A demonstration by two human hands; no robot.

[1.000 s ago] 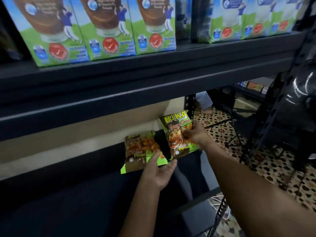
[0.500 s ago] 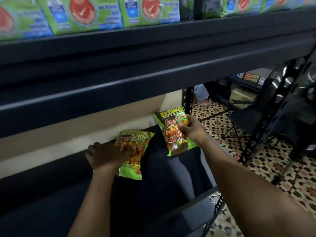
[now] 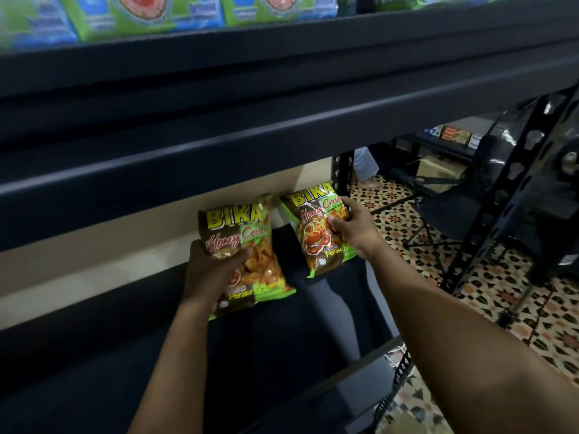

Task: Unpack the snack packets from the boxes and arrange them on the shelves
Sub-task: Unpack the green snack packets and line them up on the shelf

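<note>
Head view: two snack packets were seen held upright over the dark lower shelf (image 3: 282,346), toward its right end and close to the cream back wall (image 3: 94,255). The left packet (image 3: 247,255), brown and green with "BIKA" in yellow letters, was gripped by the left hand (image 3: 213,270); the thumb was curled across its front and the fingers were hidden behind it. Its lower edge was seen down at the shelf surface, though contact could not be confirmed. The right packet (image 3: 316,230), of the same print, was pinched at its right edge by the right hand (image 3: 354,228), with the thumb pressed on the front and the fingers wrapped behind. It was held slightly higher and nearer the black perforated upright (image 3: 341,173) at the shelf's back right corner. The two packets were kept just beside each other, a narrow dark gap being left between them. Above, the thick dark front edge of the upper shelf (image 3: 282,98) was seen, and green and blue cartons (image 3: 141,14) were lined along it, blurred. To the right, a patterned tiled floor (image 3: 485,286) and another black rack post (image 3: 507,195) were visible.
</note>
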